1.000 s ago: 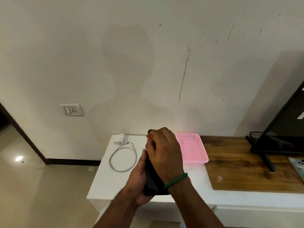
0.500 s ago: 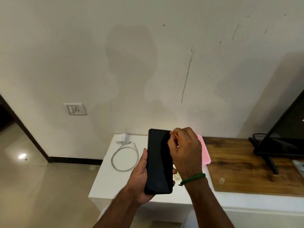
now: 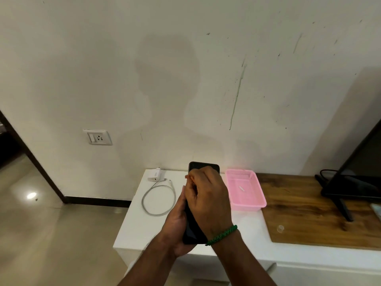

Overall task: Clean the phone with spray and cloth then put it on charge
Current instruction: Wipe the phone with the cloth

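Observation:
My left hand (image 3: 176, 226) holds the black phone (image 3: 203, 166) upright from below and from its left edge, above the white counter (image 3: 140, 228). My right hand (image 3: 208, 195) lies over the screen with its fingers curled, hiding most of the phone. Only a small reddish scrap of the cloth (image 3: 187, 177) shows at its fingertips, pressed near the phone's upper left. A white charger plug (image 3: 154, 176) lies at the counter's back left, with its white cable (image 3: 158, 196) looped in front of it. No spray bottle is in view.
A wall socket (image 3: 98, 137) sits to the left, above floor level. A pink basket (image 3: 247, 206) holding a small white item stands right of the phone. Further right are a wooden top (image 3: 309, 213), a small clear cap (image 3: 280, 229) and a black TV (image 3: 360, 172) on its stand.
My right hand moved from the phone's right edge leftward across the screen and now covers it again. My left hand kept holding the phone.

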`<state>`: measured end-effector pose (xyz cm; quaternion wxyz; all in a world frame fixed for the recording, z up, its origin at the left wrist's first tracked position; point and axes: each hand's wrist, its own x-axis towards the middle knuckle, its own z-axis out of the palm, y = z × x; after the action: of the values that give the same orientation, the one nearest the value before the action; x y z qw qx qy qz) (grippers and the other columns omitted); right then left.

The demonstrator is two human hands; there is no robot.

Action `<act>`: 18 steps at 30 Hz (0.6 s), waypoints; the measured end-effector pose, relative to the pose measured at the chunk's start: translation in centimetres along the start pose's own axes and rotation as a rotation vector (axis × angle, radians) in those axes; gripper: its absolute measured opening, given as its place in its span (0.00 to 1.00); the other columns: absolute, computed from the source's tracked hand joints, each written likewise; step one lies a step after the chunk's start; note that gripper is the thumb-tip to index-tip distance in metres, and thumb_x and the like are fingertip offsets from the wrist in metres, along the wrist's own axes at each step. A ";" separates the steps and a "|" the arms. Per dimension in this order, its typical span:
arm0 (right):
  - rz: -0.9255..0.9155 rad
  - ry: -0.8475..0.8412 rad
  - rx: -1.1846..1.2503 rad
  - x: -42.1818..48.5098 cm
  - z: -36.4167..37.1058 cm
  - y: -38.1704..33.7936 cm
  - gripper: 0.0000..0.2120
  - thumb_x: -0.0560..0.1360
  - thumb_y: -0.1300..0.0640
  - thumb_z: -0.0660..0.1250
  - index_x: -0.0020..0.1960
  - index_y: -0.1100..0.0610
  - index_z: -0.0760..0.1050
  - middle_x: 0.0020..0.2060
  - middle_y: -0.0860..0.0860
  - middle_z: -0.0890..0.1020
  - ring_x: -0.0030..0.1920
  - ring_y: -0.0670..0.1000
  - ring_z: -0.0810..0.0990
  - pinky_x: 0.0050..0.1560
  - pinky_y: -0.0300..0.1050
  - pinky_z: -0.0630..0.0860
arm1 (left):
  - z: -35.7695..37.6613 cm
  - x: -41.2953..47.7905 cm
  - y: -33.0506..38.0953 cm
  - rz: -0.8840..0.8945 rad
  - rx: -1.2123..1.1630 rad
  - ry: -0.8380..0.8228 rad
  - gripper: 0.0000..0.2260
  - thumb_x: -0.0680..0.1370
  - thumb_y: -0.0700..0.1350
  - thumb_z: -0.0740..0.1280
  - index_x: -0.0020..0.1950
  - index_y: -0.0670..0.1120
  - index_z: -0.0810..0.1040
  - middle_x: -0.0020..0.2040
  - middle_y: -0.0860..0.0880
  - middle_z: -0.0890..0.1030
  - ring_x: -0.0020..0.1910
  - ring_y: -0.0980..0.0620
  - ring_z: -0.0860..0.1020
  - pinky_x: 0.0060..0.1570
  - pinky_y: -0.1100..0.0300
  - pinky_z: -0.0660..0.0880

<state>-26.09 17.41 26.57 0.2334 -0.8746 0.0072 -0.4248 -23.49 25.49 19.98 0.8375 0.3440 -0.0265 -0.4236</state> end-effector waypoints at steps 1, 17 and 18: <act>-0.007 -0.008 -0.001 -0.1 0.0 -0.1 0.08 0.74 0.59 0.62 0.43 0.62 0.78 0.39 0.55 0.79 0.38 0.53 0.78 0.36 0.46 0.78 | 0.0 -0.1 0.0 -0.001 -0.009 -0.003 0.24 0.68 0.63 0.66 0.54 0.49 0.84 0.54 0.43 0.84 0.53 0.44 0.83 0.44 0.53 0.80; 0.143 0.061 -0.054 0.8 -1.9 4.0 0.01 0.71 0.65 0.70 0.43 0.63 0.79 0.38 0.57 0.80 0.37 0.55 0.78 0.38 0.46 0.78 | -0.5 0.4 0.0 0.030 0.055 -0.025 0.26 0.68 0.66 0.60 0.54 0.49 0.84 0.49 0.42 0.84 0.45 0.43 0.83 0.47 0.45 0.79; 0.146 0.062 -0.057 0.8 -1.9 4.1 0.02 0.71 0.65 0.70 0.43 0.63 0.79 0.38 0.57 0.80 0.38 0.55 0.78 0.38 0.46 0.78 | -0.4 0.4 0.0 0.025 0.049 -0.027 0.26 0.69 0.66 0.60 0.53 0.49 0.84 0.49 0.42 0.84 0.45 0.43 0.83 0.47 0.45 0.79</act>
<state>-26.25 12.83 26.44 0.2383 -0.8646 0.0904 -0.4330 -23.06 25.41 19.52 0.8336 0.3584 -0.0526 -0.4170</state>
